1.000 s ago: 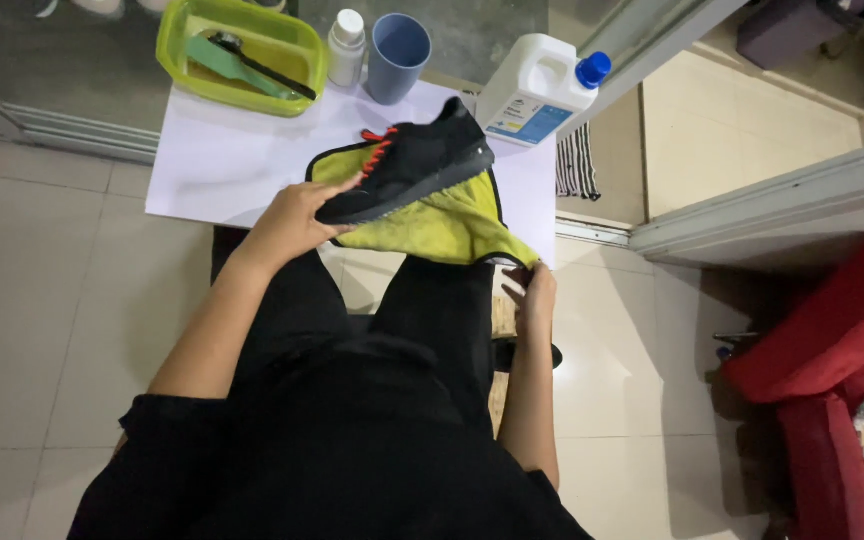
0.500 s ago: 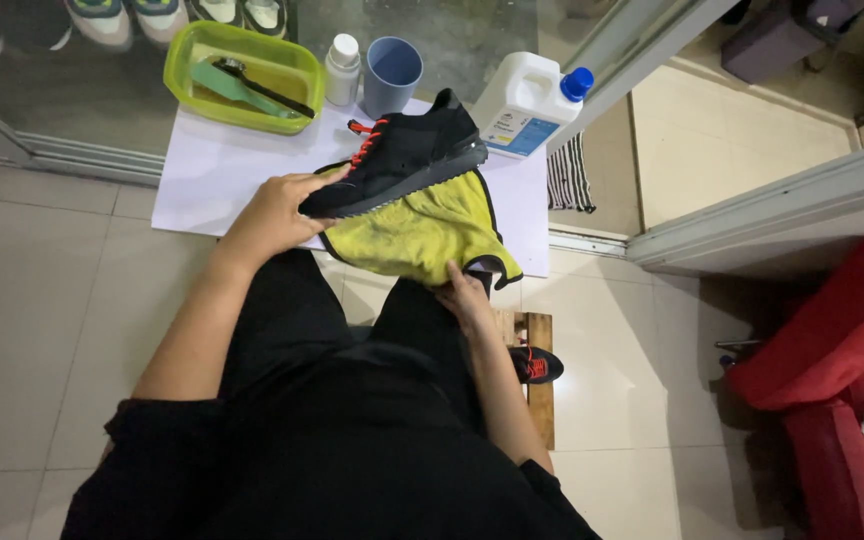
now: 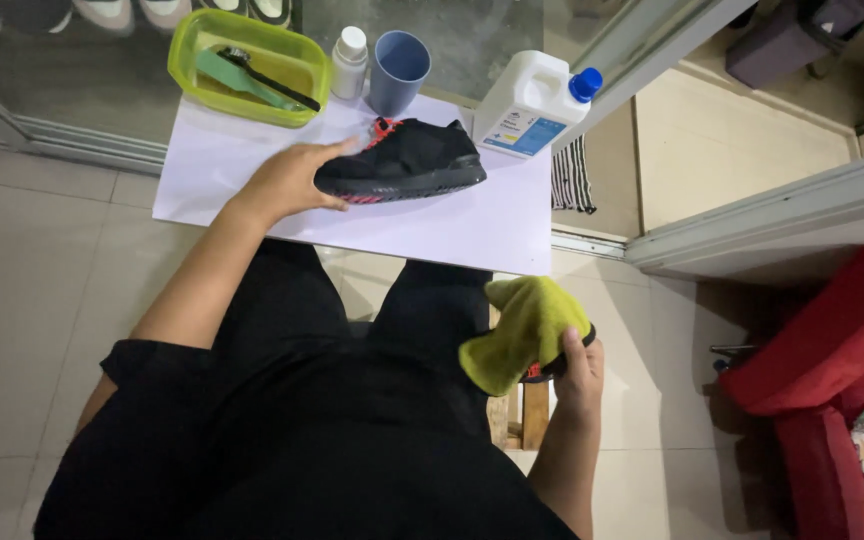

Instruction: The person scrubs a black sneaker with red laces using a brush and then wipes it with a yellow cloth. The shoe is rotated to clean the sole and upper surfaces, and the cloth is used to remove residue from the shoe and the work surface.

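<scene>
A black shoe (image 3: 407, 160) with red laces and red sole trim rests on the white board (image 3: 212, 170). My left hand (image 3: 287, 180) grips its toe end. Beside my right knee, my right hand (image 3: 580, 372) holds a bunched yellow-green cloth (image 3: 522, 330) with a dark edge, well off the board. The cloth partly covers a second black and red shoe underneath it. My legs in black trousers fill the lower middle.
At the board's far edge stand a green tub (image 3: 252, 65) with a brush and a green tool, a small white bottle (image 3: 349, 62), a blue-grey cup (image 3: 398, 70) and a white jug (image 3: 532, 103) with a blue cap. A wooden stool (image 3: 520, 415) sits under me. Red furniture (image 3: 832, 380) stands right.
My right hand pulled the yellow cloth out from under the shoe and down to my right knee. My left hand set the shoe flat on the bare board.
</scene>
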